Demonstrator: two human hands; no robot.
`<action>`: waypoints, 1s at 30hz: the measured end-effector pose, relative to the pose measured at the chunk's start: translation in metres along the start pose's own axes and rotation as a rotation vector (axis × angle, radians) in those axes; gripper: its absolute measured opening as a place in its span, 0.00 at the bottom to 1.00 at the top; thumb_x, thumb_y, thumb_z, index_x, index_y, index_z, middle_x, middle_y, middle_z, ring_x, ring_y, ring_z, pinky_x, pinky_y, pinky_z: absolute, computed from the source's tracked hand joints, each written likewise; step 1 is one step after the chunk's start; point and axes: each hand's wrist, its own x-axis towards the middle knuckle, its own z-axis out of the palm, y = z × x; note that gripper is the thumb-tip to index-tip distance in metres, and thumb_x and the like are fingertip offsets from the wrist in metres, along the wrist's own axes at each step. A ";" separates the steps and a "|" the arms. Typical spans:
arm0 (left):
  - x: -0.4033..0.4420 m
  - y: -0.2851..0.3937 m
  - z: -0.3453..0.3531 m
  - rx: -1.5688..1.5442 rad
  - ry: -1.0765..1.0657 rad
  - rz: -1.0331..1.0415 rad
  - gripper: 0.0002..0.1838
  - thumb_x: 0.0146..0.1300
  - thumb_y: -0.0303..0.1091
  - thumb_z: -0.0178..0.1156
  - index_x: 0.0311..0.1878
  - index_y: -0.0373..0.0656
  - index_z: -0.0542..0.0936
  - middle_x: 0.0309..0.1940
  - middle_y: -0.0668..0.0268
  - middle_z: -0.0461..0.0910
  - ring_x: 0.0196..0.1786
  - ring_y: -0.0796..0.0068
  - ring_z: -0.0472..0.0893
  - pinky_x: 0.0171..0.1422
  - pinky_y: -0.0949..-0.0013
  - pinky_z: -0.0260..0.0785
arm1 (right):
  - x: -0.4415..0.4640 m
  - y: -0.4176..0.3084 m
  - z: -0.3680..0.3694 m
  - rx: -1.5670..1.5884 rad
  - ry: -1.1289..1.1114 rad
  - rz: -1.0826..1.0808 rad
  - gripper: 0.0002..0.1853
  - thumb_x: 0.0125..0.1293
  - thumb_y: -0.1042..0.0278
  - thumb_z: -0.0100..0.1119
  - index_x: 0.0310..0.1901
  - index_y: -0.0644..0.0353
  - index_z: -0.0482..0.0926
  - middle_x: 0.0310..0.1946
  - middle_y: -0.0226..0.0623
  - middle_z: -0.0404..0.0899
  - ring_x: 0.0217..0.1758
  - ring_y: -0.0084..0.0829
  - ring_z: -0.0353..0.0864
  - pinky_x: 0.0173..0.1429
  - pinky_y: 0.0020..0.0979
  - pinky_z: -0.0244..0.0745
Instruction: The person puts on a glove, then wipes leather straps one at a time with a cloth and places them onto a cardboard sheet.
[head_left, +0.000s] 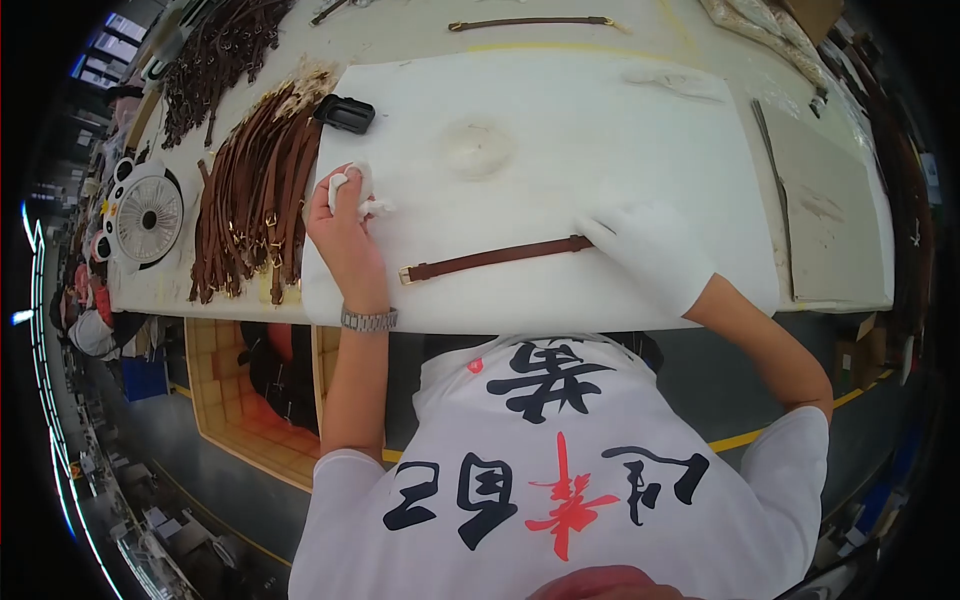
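My left hand (345,230), bare and with a metal watch at the wrist, is closed around a crumpled white cloth (372,205). Below and right of it, a brown leather strap (500,258) with a gold buckle (405,275) at its left end lies across a white sheet (560,130). A white glove covers my right hand (645,250), whose fingers pinch the strap's right end. That tip is partly hidden by the glove.
A pile of brown straps (255,190) lies at left, with a black object (345,114) at its edge. A white fan (145,215) stands farther left. Another strap (530,22) lies at the back. Grey board (835,215) is at right; a wooden crate (240,440) sits below the table.
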 end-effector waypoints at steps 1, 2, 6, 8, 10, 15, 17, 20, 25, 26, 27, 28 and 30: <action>0.002 -0.002 -0.002 -0.046 -0.022 -0.035 0.10 0.79 0.33 0.73 0.55 0.38 0.88 0.46 0.71 0.88 0.44 0.85 0.84 0.44 0.76 0.76 | 0.002 -0.004 0.003 -0.017 -0.022 0.036 0.17 0.69 0.70 0.65 0.59 0.59 0.84 0.46 0.44 0.87 0.48 0.47 0.90 0.52 0.43 0.84; 0.001 -0.002 -0.001 -0.032 -0.003 -0.035 0.10 0.79 0.33 0.73 0.55 0.38 0.88 0.46 0.71 0.88 0.44 0.85 0.84 0.44 0.76 0.76 | 0.001 -0.006 0.008 -0.002 -0.027 0.018 0.17 0.69 0.70 0.65 0.59 0.59 0.84 0.46 0.44 0.87 0.48 0.47 0.90 0.52 0.43 0.84; -0.008 0.006 0.001 -0.014 0.021 -0.029 0.10 0.78 0.33 0.74 0.53 0.38 0.88 0.45 0.72 0.88 0.42 0.85 0.82 0.45 0.76 0.75 | -0.007 -0.009 0.020 -0.051 -0.025 0.099 0.20 0.67 0.72 0.66 0.60 0.61 0.83 0.51 0.45 0.86 0.52 0.47 0.88 0.56 0.44 0.85; -0.020 0.019 0.009 0.162 -0.038 0.100 0.08 0.78 0.32 0.72 0.51 0.37 0.89 0.43 0.71 0.87 0.42 0.83 0.81 0.46 0.76 0.74 | -0.007 -0.008 0.017 -0.071 -0.031 0.130 0.24 0.66 0.73 0.67 0.64 0.63 0.83 0.56 0.47 0.87 0.56 0.49 0.88 0.59 0.45 0.85; -0.037 0.032 0.013 0.273 -0.094 0.112 0.07 0.77 0.29 0.72 0.51 0.37 0.89 0.44 0.71 0.87 0.42 0.83 0.81 0.46 0.76 0.75 | -0.010 -0.009 0.012 0.051 -0.007 0.146 0.27 0.66 0.76 0.67 0.68 0.65 0.82 0.58 0.50 0.87 0.58 0.53 0.86 0.62 0.47 0.85; -0.058 0.057 0.022 0.718 -0.488 0.322 0.10 0.67 0.18 0.69 0.50 0.39 0.88 0.47 0.66 0.87 0.42 0.75 0.85 0.44 0.69 0.78 | -0.020 -0.009 0.009 0.073 0.314 0.114 0.15 0.66 0.74 0.68 0.55 0.64 0.85 0.48 0.45 0.86 0.52 0.49 0.87 0.58 0.48 0.84; -0.066 0.051 0.032 0.783 -0.608 0.423 0.12 0.65 0.17 0.68 0.50 0.39 0.87 0.47 0.64 0.87 0.44 0.70 0.86 0.46 0.68 0.79 | -0.026 -0.004 0.010 0.087 0.311 0.155 0.14 0.66 0.73 0.68 0.53 0.63 0.87 0.46 0.45 0.87 0.52 0.50 0.86 0.56 0.49 0.83; -0.081 0.032 0.061 0.857 -0.806 0.526 0.17 0.58 0.14 0.68 0.49 0.41 0.86 0.48 0.60 0.85 0.47 0.56 0.86 0.50 0.61 0.80 | -0.033 0.002 0.015 0.084 0.186 0.243 0.11 0.65 0.72 0.69 0.49 0.58 0.89 0.38 0.43 0.86 0.46 0.49 0.87 0.49 0.50 0.82; -0.092 -0.002 0.090 0.957 -1.096 0.637 0.16 0.56 0.17 0.71 0.48 0.39 0.83 0.49 0.59 0.81 0.53 0.53 0.82 0.57 0.54 0.78 | -0.033 0.005 0.023 0.042 0.194 0.216 0.11 0.62 0.73 0.71 0.47 0.58 0.91 0.34 0.42 0.88 0.39 0.46 0.88 0.43 0.47 0.79; -0.090 0.002 0.085 1.024 -1.122 0.634 0.16 0.56 0.17 0.71 0.48 0.39 0.82 0.49 0.59 0.81 0.54 0.53 0.82 0.58 0.53 0.78 | -0.034 0.003 0.024 0.043 0.198 0.224 0.11 0.62 0.73 0.71 0.47 0.58 0.91 0.34 0.42 0.88 0.39 0.46 0.88 0.43 0.47 0.79; -0.082 0.006 0.072 1.039 -1.081 0.660 0.16 0.55 0.16 0.70 0.47 0.39 0.81 0.48 0.58 0.80 0.52 0.51 0.82 0.56 0.52 0.78 | -0.034 0.003 0.023 0.023 0.174 0.231 0.12 0.61 0.73 0.72 0.47 0.58 0.92 0.34 0.42 0.88 0.38 0.46 0.88 0.42 0.46 0.80; -0.071 0.014 0.055 1.096 -1.029 0.662 0.16 0.55 0.16 0.70 0.47 0.39 0.81 0.47 0.57 0.80 0.52 0.51 0.82 0.56 0.51 0.78 | -0.034 0.005 0.021 0.000 0.154 0.237 0.13 0.61 0.73 0.72 0.47 0.58 0.92 0.35 0.42 0.89 0.37 0.46 0.88 0.42 0.46 0.80; -0.055 0.032 0.030 1.156 -0.985 0.669 0.16 0.55 0.16 0.70 0.47 0.39 0.82 0.47 0.57 0.80 0.51 0.50 0.82 0.55 0.51 0.78 | -0.036 0.010 0.026 0.033 0.206 0.217 0.13 0.60 0.73 0.72 0.48 0.58 0.92 0.35 0.42 0.89 0.38 0.47 0.88 0.43 0.45 0.81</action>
